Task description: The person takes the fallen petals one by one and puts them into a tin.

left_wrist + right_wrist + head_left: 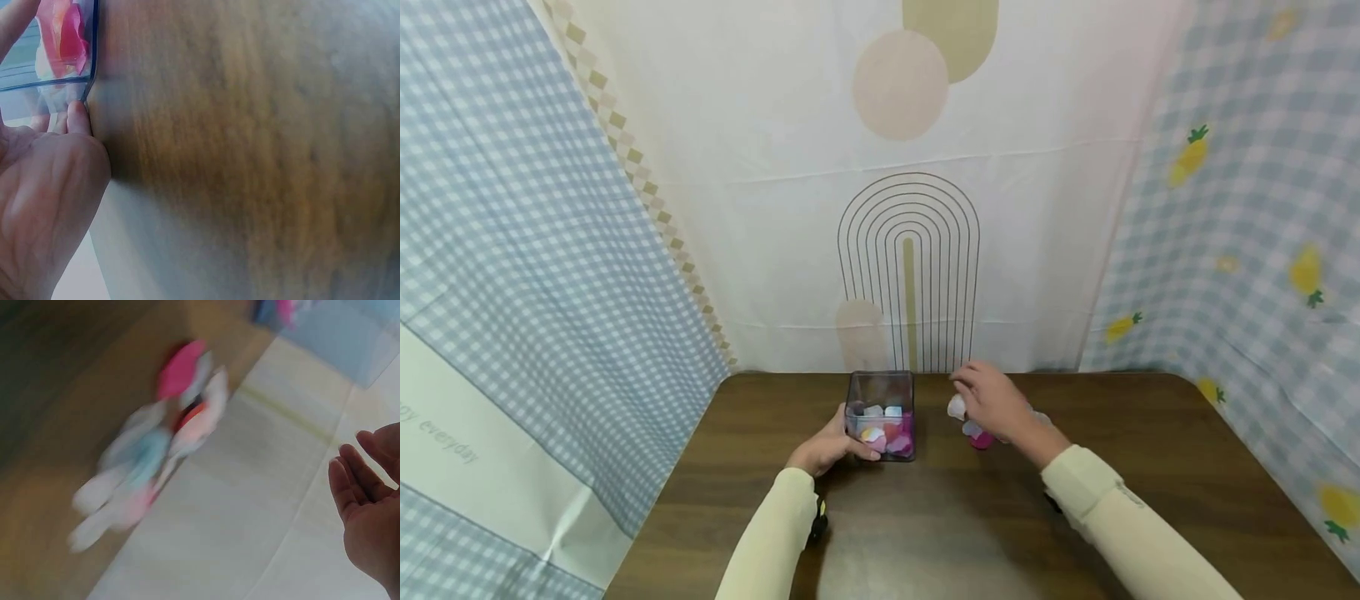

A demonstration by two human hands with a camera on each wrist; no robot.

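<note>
A clear plastic box (881, 390) stands on the table, holding several thin petal-like pieces (891, 435) in pink, magenta, white and orange. My left hand (826, 446) grips its left side, thumb along the front and the other fingers round the wall. In the left wrist view, fingertips (77, 115) show at the box's lower corner. To the right of the box, my right hand (996, 404) hovers over a loose cluster of petal-like pieces (980, 437). Its fingers are loosely bent and nothing shows between them. The right wrist view has the cluster blurred, apart from the hand (372, 506).
The brown wooden table (925, 533) ends at the back against a patterned white cloth (775, 250). Checked cloths hang at the left (587, 250) and right (1247, 275).
</note>
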